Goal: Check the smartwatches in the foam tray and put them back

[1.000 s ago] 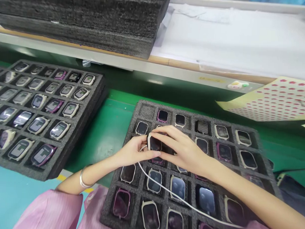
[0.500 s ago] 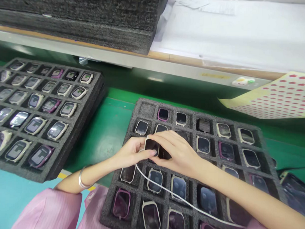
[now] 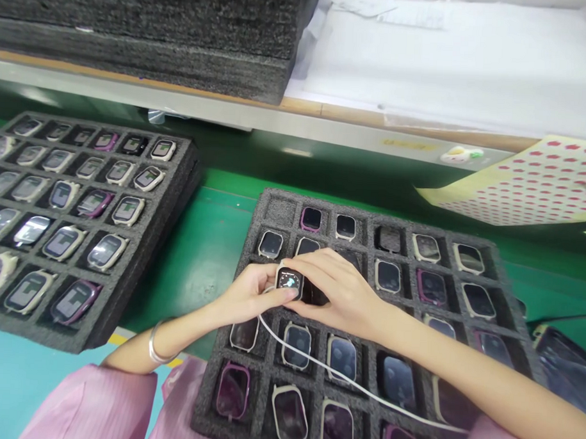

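Observation:
Between my two hands is a smartwatch case [image 3: 289, 279] without a strap, its screen lit with a round dial. My left hand [image 3: 259, 289] grips its left side, the thumb lying across the lower screen. The fingers of my right hand [image 3: 336, 282] close round the top and right side. A white cable [image 3: 349, 380] runs from under my left hand across the tray to the lower right; its end at the watch is hidden. Below lies a dark foam tray [image 3: 280, 209] with watches in its compartments, among them a purple one [image 3: 234, 390] and a pale one [image 3: 290, 415].
On the left, a second foam tray [image 3: 152, 240] holds several watches with lit screens. Dark foam blocks [image 3: 145, 41] stand on the shelf [image 3: 344, 122] at the back. A sheet with red marks [image 3: 529, 183] hangs at right, above a clear plastic bag [image 3: 569, 370].
The watch screen was dark and now shows a lit dial. Both hands keep nearly the same hold; the whole view has shifted slightly.

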Demonstrator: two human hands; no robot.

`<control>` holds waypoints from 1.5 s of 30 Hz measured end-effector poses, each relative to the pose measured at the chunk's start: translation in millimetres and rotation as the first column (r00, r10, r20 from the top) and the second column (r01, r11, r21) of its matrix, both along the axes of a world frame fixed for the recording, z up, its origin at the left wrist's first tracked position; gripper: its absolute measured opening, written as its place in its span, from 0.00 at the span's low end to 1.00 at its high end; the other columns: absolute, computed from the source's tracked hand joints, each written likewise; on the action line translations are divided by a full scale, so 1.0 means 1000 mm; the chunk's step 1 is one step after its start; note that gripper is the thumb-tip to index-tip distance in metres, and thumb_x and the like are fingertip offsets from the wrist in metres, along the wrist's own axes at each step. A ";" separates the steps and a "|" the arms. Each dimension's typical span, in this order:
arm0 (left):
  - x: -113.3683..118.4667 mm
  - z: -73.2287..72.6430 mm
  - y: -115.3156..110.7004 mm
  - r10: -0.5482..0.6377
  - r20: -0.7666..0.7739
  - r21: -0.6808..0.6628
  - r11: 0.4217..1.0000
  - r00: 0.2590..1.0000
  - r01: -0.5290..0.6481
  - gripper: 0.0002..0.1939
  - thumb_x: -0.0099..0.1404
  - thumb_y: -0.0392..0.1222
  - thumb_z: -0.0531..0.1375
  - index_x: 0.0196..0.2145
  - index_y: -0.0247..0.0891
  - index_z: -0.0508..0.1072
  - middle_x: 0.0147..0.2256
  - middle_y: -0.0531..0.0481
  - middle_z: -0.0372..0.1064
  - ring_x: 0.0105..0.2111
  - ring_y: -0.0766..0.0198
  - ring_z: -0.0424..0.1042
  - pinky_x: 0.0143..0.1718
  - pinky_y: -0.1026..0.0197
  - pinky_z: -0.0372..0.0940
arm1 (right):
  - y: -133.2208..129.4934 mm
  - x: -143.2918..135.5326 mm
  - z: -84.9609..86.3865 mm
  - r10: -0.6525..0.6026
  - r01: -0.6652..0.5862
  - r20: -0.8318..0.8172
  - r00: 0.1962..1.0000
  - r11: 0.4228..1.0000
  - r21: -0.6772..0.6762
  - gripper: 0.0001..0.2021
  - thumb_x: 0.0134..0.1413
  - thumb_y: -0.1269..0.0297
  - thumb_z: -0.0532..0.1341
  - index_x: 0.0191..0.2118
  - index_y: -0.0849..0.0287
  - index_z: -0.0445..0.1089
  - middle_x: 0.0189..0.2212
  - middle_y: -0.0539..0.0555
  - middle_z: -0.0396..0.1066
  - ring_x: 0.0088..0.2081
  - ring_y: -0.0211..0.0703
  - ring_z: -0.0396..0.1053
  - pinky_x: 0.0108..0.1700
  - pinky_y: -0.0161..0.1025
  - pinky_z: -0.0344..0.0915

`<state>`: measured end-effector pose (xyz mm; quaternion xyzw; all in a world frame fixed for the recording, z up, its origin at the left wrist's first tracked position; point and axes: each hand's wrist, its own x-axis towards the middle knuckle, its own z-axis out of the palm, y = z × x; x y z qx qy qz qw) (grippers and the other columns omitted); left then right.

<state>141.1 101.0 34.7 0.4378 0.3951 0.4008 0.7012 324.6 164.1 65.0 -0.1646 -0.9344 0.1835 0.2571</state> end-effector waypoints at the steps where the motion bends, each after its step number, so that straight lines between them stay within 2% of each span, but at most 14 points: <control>1: 0.000 -0.001 0.000 0.006 -0.002 0.005 1.000 1.000 -0.006 0.11 0.60 0.44 0.63 0.34 0.33 0.70 0.27 0.56 0.63 0.26 0.70 0.60 0.29 0.66 0.57 | 0.000 0.000 -0.001 0.004 -0.004 -0.001 1.000 1.000 0.002 0.20 0.57 0.62 0.63 0.52 0.65 0.63 0.41 0.61 0.74 0.40 0.49 0.71 0.43 0.48 0.67; 5: 0.000 -0.002 -0.001 -0.002 -0.002 0.006 1.000 1.000 0.002 0.12 0.60 0.45 0.63 0.34 0.32 0.69 0.28 0.55 0.62 0.27 0.69 0.59 0.30 0.66 0.57 | -0.001 0.000 -0.002 0.008 -0.008 -0.002 1.000 1.000 0.000 0.20 0.58 0.61 0.62 0.53 0.64 0.62 0.42 0.61 0.74 0.40 0.49 0.71 0.43 0.48 0.66; 9: 0.002 0.001 0.000 0.017 -0.063 0.071 0.997 0.998 -0.013 0.11 0.62 0.45 0.62 0.37 0.33 0.68 0.30 0.54 0.62 0.30 0.68 0.60 0.33 0.65 0.57 | 0.002 0.004 0.011 0.017 -0.013 0.064 0.998 0.999 -0.052 0.19 0.57 0.62 0.63 0.52 0.64 0.65 0.42 0.60 0.72 0.42 0.50 0.69 0.46 0.49 0.64; 12: 0.004 0.004 0.000 -0.019 -0.144 0.100 0.994 0.989 0.034 0.20 0.57 0.46 0.66 0.44 0.36 0.66 0.33 0.53 0.63 0.31 0.67 0.60 0.32 0.64 0.57 | 0.020 0.001 0.022 -0.002 0.010 0.055 0.998 0.989 -0.151 0.18 0.56 0.60 0.64 0.51 0.61 0.66 0.43 0.58 0.69 0.45 0.50 0.67 0.48 0.46 0.64; 15: 0.005 0.004 -0.001 -0.078 -0.188 0.084 0.992 0.979 0.096 0.22 0.54 0.47 0.67 0.42 0.37 0.65 0.33 0.53 0.64 0.28 0.69 0.59 0.29 0.65 0.55 | 0.051 -0.014 0.016 -0.153 0.154 0.019 0.988 0.980 -0.123 0.18 0.55 0.59 0.64 0.50 0.61 0.67 0.41 0.58 0.67 0.45 0.51 0.66 0.47 0.46 0.64; 17: 0.005 0.004 -0.001 -0.087 -0.217 0.079 0.991 0.972 0.107 0.19 0.56 0.48 0.66 0.38 0.37 0.65 0.33 0.53 0.64 0.25 0.71 0.56 0.26 0.65 0.53 | 0.070 -0.027 0.006 -0.231 0.235 0.123 0.965 0.972 -0.018 0.19 0.54 0.58 0.65 0.49 0.64 0.69 0.41 0.60 0.67 0.44 0.53 0.64 0.47 0.48 0.64; 20: 0.005 0.004 -0.001 -0.081 -0.217 0.088 0.991 0.973 0.102 0.17 0.58 0.48 0.65 0.38 0.37 0.64 0.33 0.54 0.64 0.24 0.71 0.55 0.26 0.65 0.52 | 0.083 -0.035 -0.003 -0.279 0.262 0.291 0.915 0.960 0.096 0.23 0.56 0.57 0.64 0.53 0.67 0.67 0.44 0.63 0.68 0.45 0.56 0.63 0.46 0.50 0.63; 24: 0.005 0.007 -0.001 -0.095 -0.198 0.090 0.989 0.976 0.115 0.16 0.60 0.47 0.63 0.40 0.37 0.64 0.33 0.53 0.65 0.25 0.71 0.56 0.26 0.65 0.53 | 0.079 -0.019 0.011 -0.321 0.261 0.438 0.840 0.946 0.192 0.17 0.59 0.62 0.62 0.50 0.66 0.69 0.43 0.63 0.71 0.46 0.57 0.66 0.46 0.51 0.63; 28: 0.004 0.014 -0.002 -0.149 -0.189 0.075 0.983 0.971 0.165 0.14 0.60 0.45 0.63 0.40 0.36 0.65 0.34 0.53 0.66 0.24 0.72 0.57 0.24 0.67 0.53 | 0.083 -0.003 0.021 -0.277 0.253 0.548 0.789 0.960 0.122 0.17 0.52 0.61 0.67 0.46 0.66 0.72 0.41 0.63 0.73 0.43 0.58 0.70 0.42 0.49 0.65; 33: 0.008 0.018 -0.004 -0.205 0.034 -0.049 0.977 0.978 0.206 0.13 0.60 0.43 0.63 0.40 0.35 0.65 0.36 0.52 0.65 0.20 0.76 0.56 0.18 0.69 0.51 | 0.094 0.000 0.014 -0.224 0.246 0.479 0.849 0.969 0.017 0.16 0.57 0.59 0.63 0.47 0.63 0.73 0.39 0.58 0.75 0.38 0.47 0.74 0.40 0.40 0.68; 37: 0.011 0.014 -0.004 -0.271 0.108 -0.088 0.956 0.956 0.281 0.14 0.58 0.42 0.64 0.39 0.35 0.67 0.36 0.50 0.66 0.18 0.78 0.57 0.17 0.69 0.52 | 0.092 -0.006 0.008 -0.318 0.306 0.451 0.834 0.947 0.101 0.13 0.52 0.64 0.65 0.42 0.66 0.74 0.36 0.61 0.75 0.37 0.53 0.73 0.38 0.44 0.67; 41: 0.009 0.012 0.000 -0.199 0.150 -0.154 0.963 0.968 0.222 0.15 0.58 0.42 0.65 0.40 0.34 0.69 0.38 0.48 0.69 0.16 0.80 0.55 0.14 0.70 0.47 | 0.080 -0.004 0.014 -0.356 0.332 0.409 0.840 0.934 0.132 0.13 0.52 0.63 0.65 0.42 0.67 0.74 0.36 0.62 0.73 0.37 0.54 0.72 0.39 0.46 0.67; 43: 0.007 0.012 0.001 -0.175 0.176 -0.181 0.961 0.969 0.207 0.16 0.58 0.42 0.65 0.42 0.33 0.69 0.39 0.46 0.70 0.16 0.81 0.54 0.14 0.70 0.44 | 0.066 0.002 0.024 -0.312 0.308 0.315 0.896 0.949 0.064 0.14 0.53 0.62 0.64 0.43 0.67 0.73 0.36 0.60 0.73 0.37 0.50 0.72 0.40 0.44 0.67; 45: 0.007 0.012 0.002 -0.165 0.204 -0.199 0.958 0.965 0.206 0.19 0.57 0.40 0.66 0.44 0.32 0.69 0.39 0.44 0.71 0.16 0.81 0.54 0.14 0.70 0.45 | 0.046 0.010 0.033 -0.192 0.207 0.172 0.966 0.975 -0.076 0.14 0.54 0.62 0.65 0.44 0.64 0.72 0.37 0.57 0.73 0.37 0.46 0.71 0.41 0.40 0.68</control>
